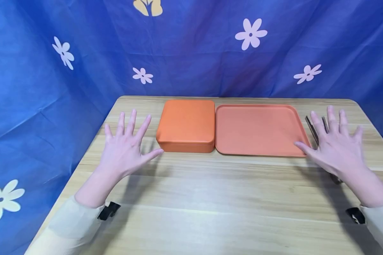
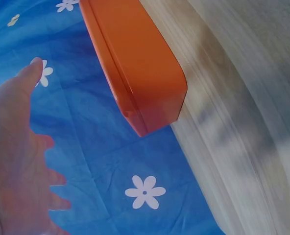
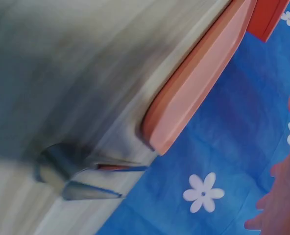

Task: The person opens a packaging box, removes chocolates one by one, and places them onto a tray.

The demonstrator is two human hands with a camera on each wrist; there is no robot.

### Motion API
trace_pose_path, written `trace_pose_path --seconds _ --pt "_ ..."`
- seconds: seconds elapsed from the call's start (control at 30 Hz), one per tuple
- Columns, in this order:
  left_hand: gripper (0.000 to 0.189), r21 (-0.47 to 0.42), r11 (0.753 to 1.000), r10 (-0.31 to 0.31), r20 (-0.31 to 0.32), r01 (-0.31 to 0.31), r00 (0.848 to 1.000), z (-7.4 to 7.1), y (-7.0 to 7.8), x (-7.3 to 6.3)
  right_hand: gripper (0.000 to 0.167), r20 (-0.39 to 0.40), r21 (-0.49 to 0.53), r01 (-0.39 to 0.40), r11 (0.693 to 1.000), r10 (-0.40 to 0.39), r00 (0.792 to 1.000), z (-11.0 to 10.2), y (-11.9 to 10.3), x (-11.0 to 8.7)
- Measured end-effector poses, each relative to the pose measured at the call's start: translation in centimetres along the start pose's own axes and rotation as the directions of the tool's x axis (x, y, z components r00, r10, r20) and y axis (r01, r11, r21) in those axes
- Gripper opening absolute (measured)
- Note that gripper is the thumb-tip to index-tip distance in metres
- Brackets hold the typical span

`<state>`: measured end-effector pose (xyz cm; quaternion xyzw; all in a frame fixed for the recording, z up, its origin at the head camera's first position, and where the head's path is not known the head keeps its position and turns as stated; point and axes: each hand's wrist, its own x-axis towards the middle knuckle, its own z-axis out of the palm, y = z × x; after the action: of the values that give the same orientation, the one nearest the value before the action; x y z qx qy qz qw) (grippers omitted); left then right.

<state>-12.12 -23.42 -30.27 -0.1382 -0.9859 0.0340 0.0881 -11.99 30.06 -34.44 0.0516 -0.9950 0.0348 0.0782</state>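
Note:
My left hand [image 1: 122, 150] is held over the table with its fingers spread, to the left of an orange lidded box [image 1: 188, 122]. In the left wrist view the same box [image 2: 145, 63] stands beyond the spread thumb. A shallow salmon-pink tray [image 1: 260, 129] lies right beside the box. My right hand [image 1: 339, 150] is spread too, its thumb overlapping the tray's right edge in the head view. Beneath it are metal tongs [image 1: 312, 129] with toothed arms, partly hidden by the hand; the right wrist view shows the tongs [image 3: 61, 171] on the table. Both hands hold nothing.
The pale wooden table [image 1: 204, 198] has rounded far corners. A blue cloth [image 1: 194, 46] with pale flowers hangs behind it and along the left side. Black straps [image 1: 109, 210] sit at both sleeve cuffs.

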Motion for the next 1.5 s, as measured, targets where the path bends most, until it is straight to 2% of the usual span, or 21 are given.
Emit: trace_pose_path --seconds 0.33,0.6,0.87,0.97,1.13,1.3,1.5 --pt "0.102 -0.028 0.999 0.016 0.009 -0.015 1.000 0.8 -0.2 0.5 0.099 -0.005 0.009 0.090 0.996 -0.090 0.996 -0.3 -4.3 2.3" --pt "0.103 -0.008 0.999 0.048 0.017 -0.048 0.999 1.8 -0.4 1.1 0.099 -0.037 0.001 0.199 0.980 -0.199 0.979 0.6 -8.5 3.7" --pt "0.105 -0.112 0.993 0.056 0.071 -0.048 0.996 3.0 -1.0 2.6 0.099 0.009 0.105 0.249 0.963 -0.252 0.968 2.2 -12.9 5.4" --pt "0.106 -0.194 0.980 0.062 0.064 -0.048 0.996 3.7 -1.2 3.0 0.098 0.029 0.181 0.249 0.951 -0.259 0.966 3.1 -14.6 5.8" --pt "0.108 -0.349 0.936 0.072 0.071 -0.043 0.995 5.5 -1.6 3.7 0.097 0.049 0.304 0.235 0.923 -0.261 0.964 4.7 -17.2 6.1" --pt "0.112 -0.438 0.899 0.054 0.068 -0.019 0.996 7.1 -1.8 4.2 0.097 0.056 0.403 0.231 0.886 -0.276 0.959 6.0 -18.9 6.4" --pt "0.114 -0.503 0.864 0.048 0.050 -0.016 0.998 8.1 -1.9 4.6 0.096 0.074 0.482 0.223 0.847 -0.293 0.953 6.9 -20.0 6.7"
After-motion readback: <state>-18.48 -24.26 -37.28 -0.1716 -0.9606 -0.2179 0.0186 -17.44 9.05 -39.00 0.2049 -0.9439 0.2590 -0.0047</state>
